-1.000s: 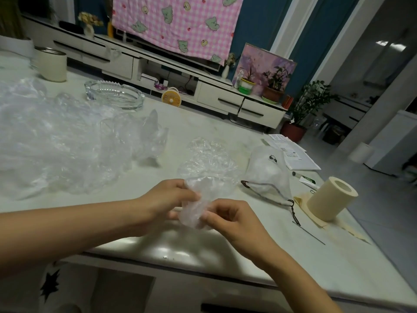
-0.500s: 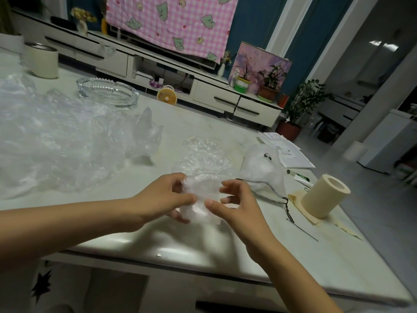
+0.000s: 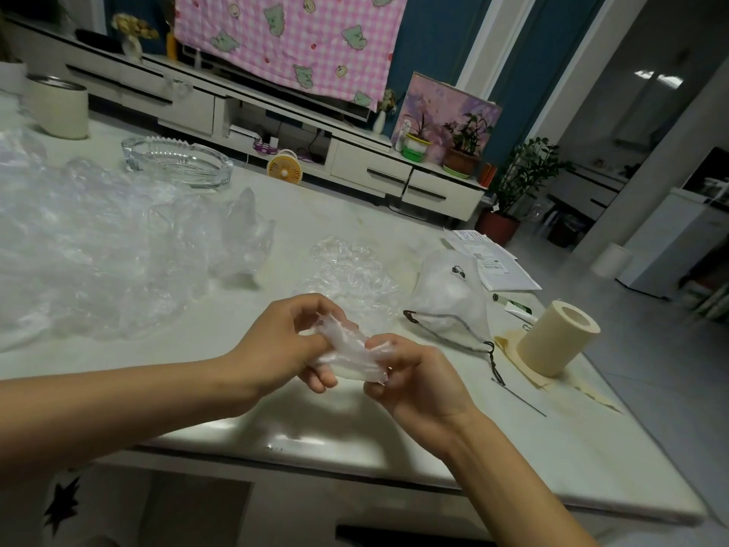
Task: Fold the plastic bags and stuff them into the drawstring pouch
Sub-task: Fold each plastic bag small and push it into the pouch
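Where the bag is: off the table, strung between both hands above its near edge, squeezed into a narrow wrinkled strip.
Left hand: fingers curled, pinching the strip's left end between thumb and fingertips.
Right hand: fingers curled, pinching the right end; a corner of film pokes out below it.
Pouch: lying on the table just right of the hands, near but not touching. It looks partly filled, and the mouth appears to face the near edge, with a dark cord trailing from it.
Pile: loose clear bags heaped at left, well apart from the hands. One crumpled bag lies between pile and pouch.
Weight (judged): next to nothing; a draught could shift it.
Stiffness: none. Thin limp film that holds a crease poorly and likely springs open once released.
Surface: smooth, probably slippery. A flat press would slide, so a pinch suits it better.
Fragility: will not break, but may stretch or tear if pulled hard by the ends.
Where to hold: both ends of the strip while folding, then around the whole wad, kept compressed until it is inside the mouth.
Risk: trapped air puffs the fold back out. The pouch mouth is soft too (one hand probably has to hold it open).
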`<action>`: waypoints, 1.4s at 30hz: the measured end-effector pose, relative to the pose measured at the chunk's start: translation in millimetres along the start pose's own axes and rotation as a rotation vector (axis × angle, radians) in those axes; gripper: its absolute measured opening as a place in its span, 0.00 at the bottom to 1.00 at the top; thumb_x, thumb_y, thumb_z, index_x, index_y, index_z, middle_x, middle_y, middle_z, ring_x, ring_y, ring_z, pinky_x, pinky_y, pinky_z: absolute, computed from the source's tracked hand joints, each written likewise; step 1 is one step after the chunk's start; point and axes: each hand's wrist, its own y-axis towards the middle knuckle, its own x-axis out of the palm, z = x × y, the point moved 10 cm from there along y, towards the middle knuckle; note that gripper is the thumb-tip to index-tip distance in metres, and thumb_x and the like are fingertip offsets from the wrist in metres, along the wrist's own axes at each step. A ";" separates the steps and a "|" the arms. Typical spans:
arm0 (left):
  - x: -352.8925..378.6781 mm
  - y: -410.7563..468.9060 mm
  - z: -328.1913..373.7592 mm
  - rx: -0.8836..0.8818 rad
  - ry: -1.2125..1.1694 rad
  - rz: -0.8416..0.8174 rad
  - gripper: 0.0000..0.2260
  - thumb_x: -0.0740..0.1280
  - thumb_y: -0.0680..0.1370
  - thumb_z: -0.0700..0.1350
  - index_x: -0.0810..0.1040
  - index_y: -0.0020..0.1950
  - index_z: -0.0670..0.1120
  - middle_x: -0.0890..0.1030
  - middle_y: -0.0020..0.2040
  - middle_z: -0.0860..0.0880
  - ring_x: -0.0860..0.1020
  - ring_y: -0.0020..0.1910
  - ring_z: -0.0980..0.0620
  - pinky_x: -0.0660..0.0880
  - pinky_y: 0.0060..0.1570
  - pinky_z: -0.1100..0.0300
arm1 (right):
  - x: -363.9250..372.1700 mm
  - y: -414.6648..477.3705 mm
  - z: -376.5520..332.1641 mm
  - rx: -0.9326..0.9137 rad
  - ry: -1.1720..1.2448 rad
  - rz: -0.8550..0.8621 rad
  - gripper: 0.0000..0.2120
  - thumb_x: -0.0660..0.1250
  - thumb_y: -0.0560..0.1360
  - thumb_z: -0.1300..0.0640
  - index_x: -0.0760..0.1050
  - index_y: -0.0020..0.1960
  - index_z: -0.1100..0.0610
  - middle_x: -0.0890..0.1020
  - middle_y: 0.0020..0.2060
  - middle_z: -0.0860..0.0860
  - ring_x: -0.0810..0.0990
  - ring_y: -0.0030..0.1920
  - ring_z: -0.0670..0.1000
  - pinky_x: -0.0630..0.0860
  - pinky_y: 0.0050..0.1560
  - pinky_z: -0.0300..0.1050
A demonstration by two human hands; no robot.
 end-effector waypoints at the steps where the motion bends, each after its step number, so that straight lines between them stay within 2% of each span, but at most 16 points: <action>1: 0.0 -0.8 1.5 0.016 0.008 -0.005 0.10 0.60 0.75 0.27 0.75 0.41 0.39 0.83 0.48 0.46 0.75 0.22 0.49 0.73 0.22 0.61 | -0.2 -0.1 -3.9 -0.006 0.004 -0.009 0.15 0.57 0.65 0.68 0.78 0.26 0.58 0.78 0.31 0.52 0.72 0.30 0.48 0.62 0.35 0.40; 3: 2.0 -3.2 4.0 0.045 0.031 -0.033 0.14 0.58 0.74 0.26 0.75 0.37 0.41 0.83 0.48 0.48 0.75 0.22 0.48 0.74 0.23 0.61 | -5.8 0.3 -9.5 -0.024 -0.052 0.002 0.11 0.58 0.64 0.62 0.80 0.33 0.60 0.81 0.41 0.56 0.74 0.41 0.53 0.67 0.40 0.43; 5: 5.0 -5.2 4.7 0.064 0.064 -0.067 0.17 0.58 0.74 0.25 0.75 0.33 0.43 0.82 0.49 0.48 0.75 0.22 0.48 0.74 0.23 0.60 | -3.5 -0.8 -5.7 0.021 -0.151 -0.057 0.09 0.63 0.69 0.57 0.80 0.45 0.59 0.81 0.49 0.57 0.77 0.48 0.55 0.72 0.42 0.44; 7: 7.6 -5.8 5.7 0.083 0.100 -0.097 0.19 0.59 0.74 0.25 0.76 0.31 0.45 0.82 0.51 0.48 0.76 0.23 0.48 0.74 0.24 0.59 | 13.5 -8.5 5.6 0.120 -0.236 -0.244 0.13 0.65 0.74 0.56 0.77 0.56 0.60 0.81 0.51 0.57 0.79 0.50 0.56 0.76 0.46 0.46; 9: 8.7 -5.5 6.6 0.110 0.145 -0.114 0.21 0.59 0.74 0.25 0.78 0.30 0.46 0.81 0.51 0.51 0.77 0.24 0.47 0.74 0.24 0.59 | 20.4 -14.8 15.8 0.177 -0.291 -0.337 0.16 0.65 0.76 0.60 0.72 0.62 0.64 0.81 0.48 0.58 0.80 0.45 0.55 0.79 0.45 0.44; 12: 8.9 -5.6 4.9 0.112 0.196 -0.135 0.21 0.58 0.73 0.24 0.79 0.32 0.47 0.81 0.50 0.55 0.78 0.26 0.47 0.74 0.25 0.60 | 15.0 -11.9 17.4 0.159 -0.345 -0.267 0.12 0.65 0.74 0.68 0.73 0.58 0.65 0.81 0.42 0.57 0.80 0.34 0.50 0.77 0.36 0.39; 16: 9.5 0.2 -14.3 -0.075 0.076 -0.149 0.03 0.66 0.68 0.37 0.80 0.38 0.40 0.81 0.49 0.45 0.78 0.29 0.50 0.74 0.25 0.59 | 1.7 -3.8 8.6 0.098 -0.317 -0.153 0.11 0.66 0.72 0.73 0.73 0.52 0.65 0.80 0.33 0.54 0.77 0.28 0.49 0.75 0.31 0.37; 18: 13.9 0.6 -22.0 -0.186 -0.069 -0.187 0.08 0.68 0.62 0.45 0.81 0.36 0.41 0.81 0.43 0.41 0.78 0.31 0.49 0.75 0.27 0.59 | -3.6 -1.7 8.2 0.080 -0.309 -0.111 0.12 0.66 0.71 0.74 0.72 0.53 0.66 0.79 0.32 0.54 0.77 0.28 0.49 0.76 0.31 0.38; 20: 15.0 1.9 -24.9 -0.226 -0.077 -0.176 0.12 0.76 0.63 0.49 0.80 0.36 0.41 0.79 0.37 0.44 0.78 0.32 0.50 0.76 0.30 0.61 | -5.4 -0.7 8.2 0.070 -0.295 -0.096 0.14 0.67 0.71 0.74 0.72 0.55 0.66 0.79 0.34 0.55 0.77 0.28 0.50 0.76 0.32 0.39; 23: 9.4 4.6 -20.9 -0.178 0.065 -0.087 0.04 0.71 0.71 0.34 0.77 0.38 0.39 0.76 0.32 0.47 0.75 0.27 0.54 0.75 0.31 0.65 | -8.3 -1.0 6.7 0.078 -0.269 -0.093 0.15 0.67 0.71 0.74 0.72 0.55 0.65 0.81 0.38 0.57 0.80 0.30 0.53 0.78 0.34 0.40; 26: 3.0 7.3 -18.7 -0.119 0.185 -0.050 0.08 0.67 0.72 0.29 0.77 0.38 0.40 0.75 0.30 0.49 0.73 0.25 0.55 0.73 0.30 0.68 | -17.2 -4.9 5.2 0.117 -0.340 -0.107 0.13 0.66 0.71 0.74 0.72 0.54 0.65 0.81 0.39 0.59 0.83 0.34 0.55 0.79 0.35 0.40; 30: 3.2 7.4 -9.3 -0.038 0.350 -0.104 0.11 0.66 0.72 0.31 0.79 0.38 0.47 0.76 0.26 0.53 0.73 0.27 0.58 0.70 0.33 0.70 | -32.3 -7.2 -11.4 0.032 -0.503 -0.079 0.13 0.66 0.72 0.72 0.75 0.54 0.61 0.81 0.44 0.55 0.82 0.42 0.49 0.79 0.45 0.41; 35: 20.4 7.4 -1.9 0.033 0.445 -0.203 0.10 0.68 0.67 0.40 0.79 0.39 0.56 0.78 0.34 0.45 0.73 0.33 0.54 0.72 0.37 0.59 | -6.2 -11.7 -13.0 -0.036 -0.669 -0.194 0.21 0.70 0.70 0.49 0.76 0.60 0.56 0.82 0.52 0.49 0.80 0.50 0.43 0.76 0.49 0.39; 38: 24.5 9.0 4.2 0.070 0.528 -0.226 0.09 0.67 0.67 0.40 0.79 0.38 0.56 0.79 0.38 0.42 0.72 0.34 0.51 0.74 0.39 0.55 | -8.8 -15.9 -18.6 -0.025 -0.632 -0.234 0.22 0.69 0.68 0.56 0.75 0.62 0.56 0.81 0.53 0.52 0.80 0.51 0.45 0.76 0.50 0.41; 40: 25.5 9.0 9.6 0.107 0.580 -0.245 0.12 0.66 0.70 0.36 0.78 0.36 0.54 0.79 0.39 0.46 0.73 0.35 0.50 0.73 0.40 0.57 | -10.6 -18.3 -21.8 -0.016 -0.579 -0.260 0.24 0.66 0.67 0.62 0.74 0.63 0.57 0.81 0.54 0.55 0.79 0.53 0.49 0.77 0.54 0.45; 42: 27.4 8.4 13.3 0.134 0.636 -0.264 0.15 0.65 0.71 0.34 0.77 0.38 0.56 0.78 0.41 0.50 0.74 0.37 0.52 0.73 0.41 0.60 | -8.2 -18.7 -20.8 -0.011 -0.547 -0.260 0.21 0.66 0.68 0.59 0.76 0.62 0.57 0.81 0.53 0.53 0.80 0.53 0.49 0.76 0.55 0.46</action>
